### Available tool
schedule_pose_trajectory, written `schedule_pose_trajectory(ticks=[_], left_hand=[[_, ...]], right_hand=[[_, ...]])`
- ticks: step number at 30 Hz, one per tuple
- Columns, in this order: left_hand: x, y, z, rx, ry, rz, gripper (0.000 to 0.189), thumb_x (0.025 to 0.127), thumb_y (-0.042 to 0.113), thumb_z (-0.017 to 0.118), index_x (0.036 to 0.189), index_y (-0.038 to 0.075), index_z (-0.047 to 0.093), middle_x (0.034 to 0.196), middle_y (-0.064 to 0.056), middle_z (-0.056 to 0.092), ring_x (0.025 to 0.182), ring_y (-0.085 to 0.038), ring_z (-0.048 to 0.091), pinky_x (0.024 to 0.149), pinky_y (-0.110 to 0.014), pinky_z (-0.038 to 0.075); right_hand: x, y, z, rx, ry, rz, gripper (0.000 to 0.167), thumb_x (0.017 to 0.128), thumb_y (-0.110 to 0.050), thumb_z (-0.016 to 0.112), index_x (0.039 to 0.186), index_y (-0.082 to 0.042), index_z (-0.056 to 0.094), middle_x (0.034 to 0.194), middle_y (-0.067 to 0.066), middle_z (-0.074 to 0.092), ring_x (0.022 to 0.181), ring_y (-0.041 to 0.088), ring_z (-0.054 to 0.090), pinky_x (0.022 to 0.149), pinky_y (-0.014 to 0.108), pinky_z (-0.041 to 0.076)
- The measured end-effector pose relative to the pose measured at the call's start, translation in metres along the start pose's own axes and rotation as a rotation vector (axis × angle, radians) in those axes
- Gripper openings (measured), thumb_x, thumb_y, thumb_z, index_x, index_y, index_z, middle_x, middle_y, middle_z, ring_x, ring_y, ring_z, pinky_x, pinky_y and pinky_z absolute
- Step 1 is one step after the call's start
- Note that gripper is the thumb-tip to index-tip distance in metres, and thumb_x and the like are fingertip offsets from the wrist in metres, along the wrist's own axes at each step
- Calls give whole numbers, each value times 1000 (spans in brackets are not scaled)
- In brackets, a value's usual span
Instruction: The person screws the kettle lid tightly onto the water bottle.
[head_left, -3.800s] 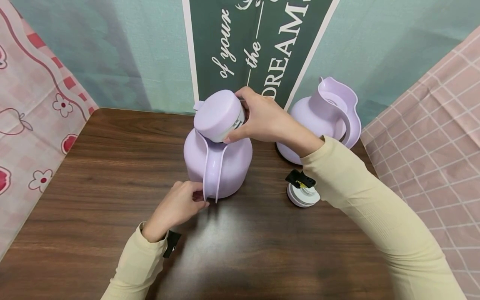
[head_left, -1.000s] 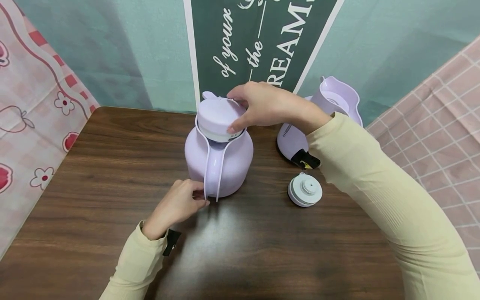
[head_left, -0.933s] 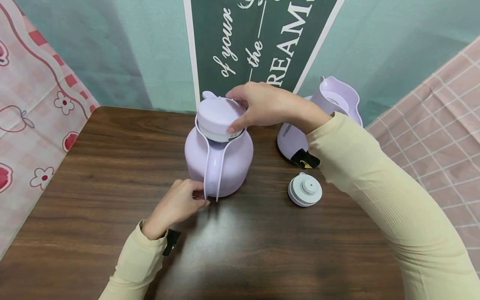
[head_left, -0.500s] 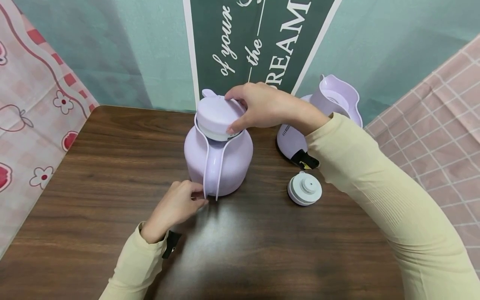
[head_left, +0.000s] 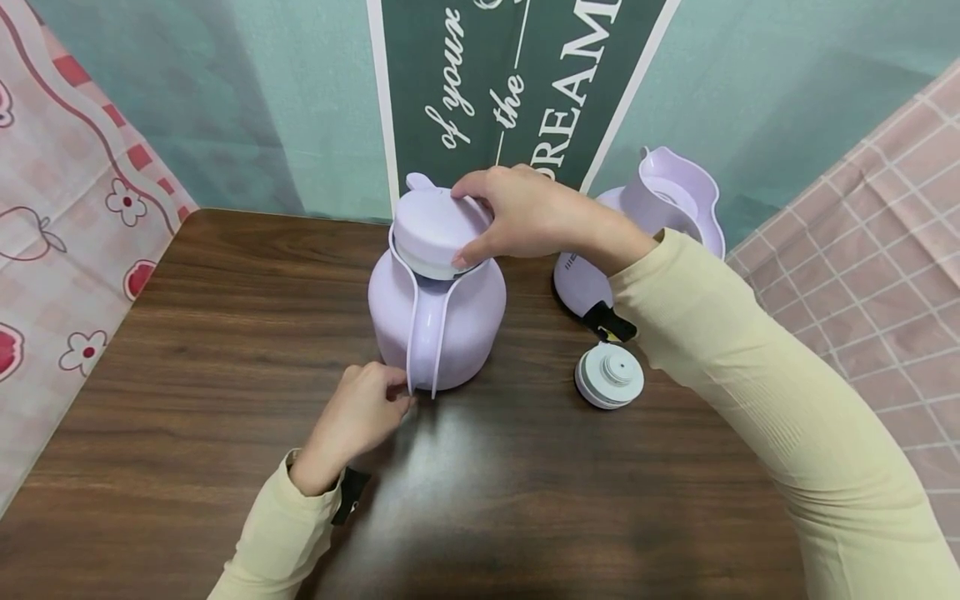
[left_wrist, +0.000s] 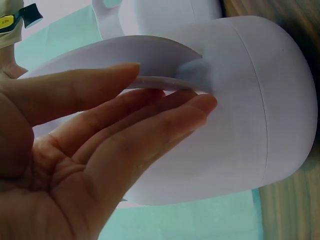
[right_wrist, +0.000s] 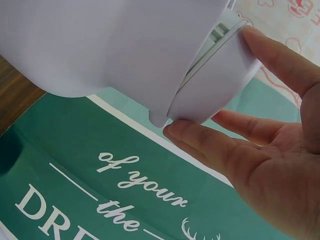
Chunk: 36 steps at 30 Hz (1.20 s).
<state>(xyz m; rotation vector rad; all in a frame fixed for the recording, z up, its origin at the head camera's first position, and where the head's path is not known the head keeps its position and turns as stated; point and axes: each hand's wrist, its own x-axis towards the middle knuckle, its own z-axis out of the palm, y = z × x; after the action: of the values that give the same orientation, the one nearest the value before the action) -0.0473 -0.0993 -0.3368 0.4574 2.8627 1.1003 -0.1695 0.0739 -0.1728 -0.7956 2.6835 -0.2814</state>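
A lilac thermos jug (head_left: 468,333) stands on the wooden table with its handle (head_left: 427,333) toward me. My right hand (head_left: 521,208) grips a round lilac lid (head_left: 438,223) between thumb and fingers. The lid sits tilted in the jug's mouth, and a strip of its pale threaded underside shows in the right wrist view. Low on the handle, my left hand (head_left: 360,408) has its fingertips beside or touching the edge. The left wrist view shows those fingers (left_wrist: 145,135) nearly straight, with the handle's rim (left_wrist: 165,82) between thumb and fingers.
Behind my right forearm, at the back right, stands a second lilac jug (head_left: 581,287) with an open spout (head_left: 686,179). A white-and-lilac stopper (head_left: 609,375) lies on the table (head_left: 525,500) in front of it. Cloth-covered walls bound the back and both sides.
Since the earliest frame, the lid has come down into the jug's mouth and turned, and my right arm swung up, uncovering the stopper. Most recently, my left hand has eased slightly off the handle.
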Motion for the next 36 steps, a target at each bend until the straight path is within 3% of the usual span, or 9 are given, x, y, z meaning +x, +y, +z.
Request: schedule_pose_trajectory(ticks=[17,22,29,36], left_hand=[[-1,-1,0,-6,27,18,26,69,-5,61,55,13,49,51,7,33,50,-10,34,47,-26,30],[1,-5,-2,0,16,77,22,69,-5,65,59,12,54,53,8,37,51,-9,34,47,-26,32],[9,-10,-7,66,-41,184,27,68,-4,65,56,15,49,54,8,37,52,-9,33,49,-26,33],[15,-14,-10,71,-100,211,23,69,-4,63,59,14,52,53,8,39,51,-9,35,48,-26,35]], right_hand=[[-3,-2,7,-10,73,17,69,73,-33,73,129,-3,46,121,11,54,109,34,44,91,38,34],[-2,-2,7,-13,73,15,68,73,-33,73,128,-3,46,122,11,54,110,35,43,92,39,34],[-2,-1,7,-5,68,18,68,74,-33,73,129,-4,45,121,12,54,109,32,45,91,38,35],[-2,0,7,-2,68,15,69,74,-33,73,129,-4,45,122,12,54,108,30,46,90,38,36]])
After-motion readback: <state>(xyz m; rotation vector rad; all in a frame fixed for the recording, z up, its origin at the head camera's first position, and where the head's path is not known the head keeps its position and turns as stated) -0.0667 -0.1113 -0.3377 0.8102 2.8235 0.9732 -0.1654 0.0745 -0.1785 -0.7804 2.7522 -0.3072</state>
